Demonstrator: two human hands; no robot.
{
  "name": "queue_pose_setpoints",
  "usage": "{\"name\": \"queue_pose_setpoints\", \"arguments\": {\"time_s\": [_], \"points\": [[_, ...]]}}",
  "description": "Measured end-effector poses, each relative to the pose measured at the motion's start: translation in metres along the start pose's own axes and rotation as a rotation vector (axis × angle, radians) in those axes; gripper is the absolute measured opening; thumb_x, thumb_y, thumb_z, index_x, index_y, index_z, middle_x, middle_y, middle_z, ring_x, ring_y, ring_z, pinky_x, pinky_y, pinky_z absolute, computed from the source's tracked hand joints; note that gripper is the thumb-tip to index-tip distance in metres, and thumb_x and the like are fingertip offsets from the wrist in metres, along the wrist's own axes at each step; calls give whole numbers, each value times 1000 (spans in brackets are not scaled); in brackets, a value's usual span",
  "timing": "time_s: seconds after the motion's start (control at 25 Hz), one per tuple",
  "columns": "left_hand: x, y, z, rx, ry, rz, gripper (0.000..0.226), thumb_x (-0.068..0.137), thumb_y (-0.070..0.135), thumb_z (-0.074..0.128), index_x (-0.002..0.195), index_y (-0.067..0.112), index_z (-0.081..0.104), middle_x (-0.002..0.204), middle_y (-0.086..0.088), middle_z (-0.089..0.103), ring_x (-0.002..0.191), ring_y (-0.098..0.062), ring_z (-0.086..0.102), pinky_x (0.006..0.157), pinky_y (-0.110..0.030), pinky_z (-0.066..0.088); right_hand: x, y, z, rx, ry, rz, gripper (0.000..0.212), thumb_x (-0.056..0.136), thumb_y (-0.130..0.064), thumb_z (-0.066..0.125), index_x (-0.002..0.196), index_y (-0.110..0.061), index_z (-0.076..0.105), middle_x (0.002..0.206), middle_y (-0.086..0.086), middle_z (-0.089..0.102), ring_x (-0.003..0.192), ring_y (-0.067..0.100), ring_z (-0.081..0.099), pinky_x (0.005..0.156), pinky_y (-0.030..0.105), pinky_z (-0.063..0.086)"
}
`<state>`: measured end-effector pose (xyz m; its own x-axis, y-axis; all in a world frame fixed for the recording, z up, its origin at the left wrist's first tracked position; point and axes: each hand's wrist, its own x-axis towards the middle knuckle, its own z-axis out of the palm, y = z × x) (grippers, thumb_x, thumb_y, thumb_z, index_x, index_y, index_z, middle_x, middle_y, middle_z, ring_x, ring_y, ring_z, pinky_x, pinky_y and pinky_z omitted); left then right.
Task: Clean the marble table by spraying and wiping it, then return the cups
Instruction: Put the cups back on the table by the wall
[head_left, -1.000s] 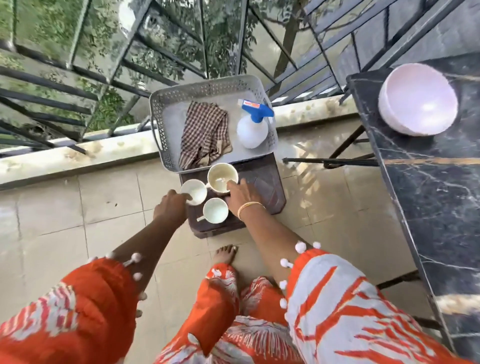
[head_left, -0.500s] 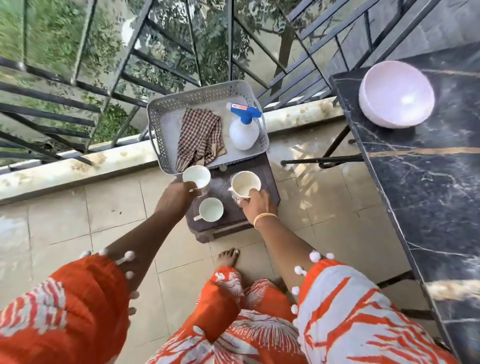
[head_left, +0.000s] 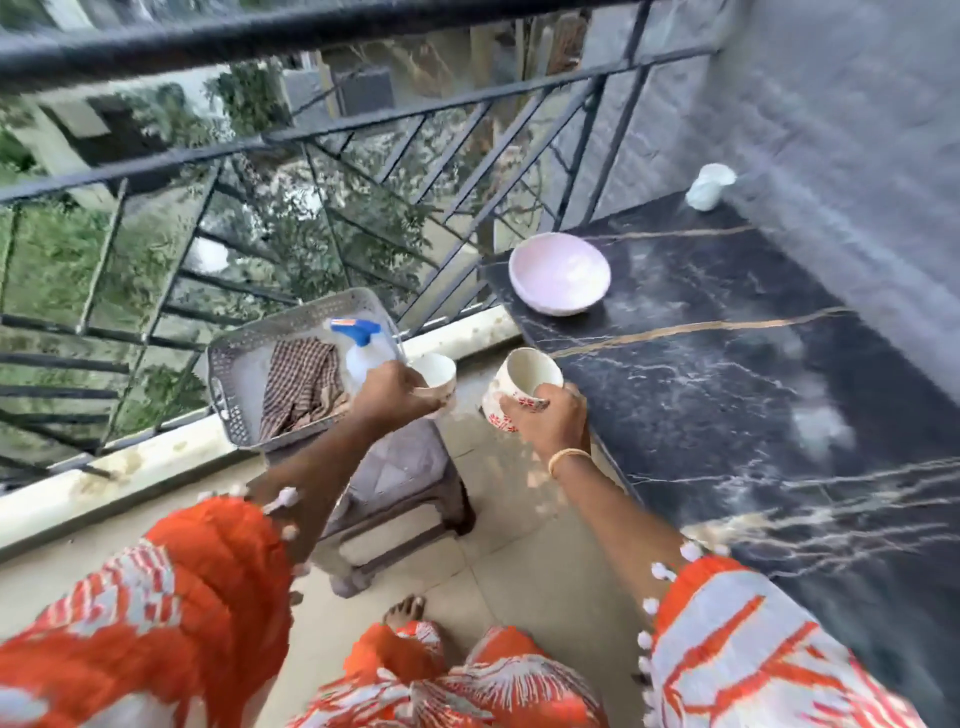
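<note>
Two cups are in hand, both lifted off the stool. Right hand (head_left: 553, 418) has fingers wrapped round a white cup w/ red print (head_left: 522, 387), carried mid-frame just beside the near edge of the black marble desk (head_left: 727, 395), prob. so it can be set down there. Left hand (head_left: 392, 389) grips a plainer cup (head_left: 436, 376) a bit left, over the stool (head_left: 410, 467). Further back, left of centre, a grey perforated tray (head_left: 228, 400) holds the checked cloth (head_left: 304, 384) & spray bottle (head_left: 363, 353), parked off the desk. Pink bowl (head_left: 558, 280) sits at the desk's far-left corner; a white vessel (head_left: 709, 187), too blurred to name, is upper right by the wall.
</note>
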<state>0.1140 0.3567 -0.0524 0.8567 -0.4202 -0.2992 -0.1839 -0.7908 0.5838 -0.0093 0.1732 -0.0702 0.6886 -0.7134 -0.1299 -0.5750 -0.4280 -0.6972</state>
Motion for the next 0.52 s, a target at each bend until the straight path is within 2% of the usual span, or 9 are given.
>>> {"name": "queue_pose_setpoints", "arguments": {"time_s": [0.12, 0.24, 0.36, 0.44, 0.52], "points": [[10, 71, 6, -61, 56, 50, 50, 70, 58, 74, 69, 9, 70, 61, -8, 61, 73, -27, 64, 59, -35, 44, 27, 7, -56, 58, 131, -4, 43, 63, -43, 85, 70, -4, 70, 88, 21, 66, 87, 35, 59, 73, 28, 38], [16, 152, 24, -96, 93, 184, 40, 72, 47, 77, 73, 8, 69, 65, -4, 62, 72, -24, 65, 58, -28, 40, 56, 27, -118, 74, 235, 31, 47, 63, -49, 82, 83, -7, 75, 91, 20, 69, 88, 35, 62, 75, 31, 47], [38, 201, 46, -119, 98, 273, 40, 65, 50, 78, 78, 14, 65, 75, -2, 67, 78, -22, 66, 64, -23, 42, 79, 43, -157, 101, 288, 74, 51, 62, -49, 83, 92, -8, 76, 98, 19, 69, 93, 36, 64, 80, 34, 51], [59, 229, 65, -130, 102, 338, 45, 61, 48, 81, 82, 20, 53, 80, 0, 63, 76, -24, 61, 68, -27, 44, 97, 53, -178, 115, 330, 92, 51, 62, -47, 84, 95, -9, 76, 104, 16, 68, 98, 33, 64, 83, 31, 49], [82, 256, 81, -182, 82, 366, 54, 57, 45, 83, 92, 26, 47, 82, 2, 62, 74, -24, 60, 68, -31, 49, 120, 62, -195, 99, 335, 100, 49, 64, -46, 83, 98, -10, 76, 108, 13, 68, 102, 30, 63, 81, 22, 44]]}}
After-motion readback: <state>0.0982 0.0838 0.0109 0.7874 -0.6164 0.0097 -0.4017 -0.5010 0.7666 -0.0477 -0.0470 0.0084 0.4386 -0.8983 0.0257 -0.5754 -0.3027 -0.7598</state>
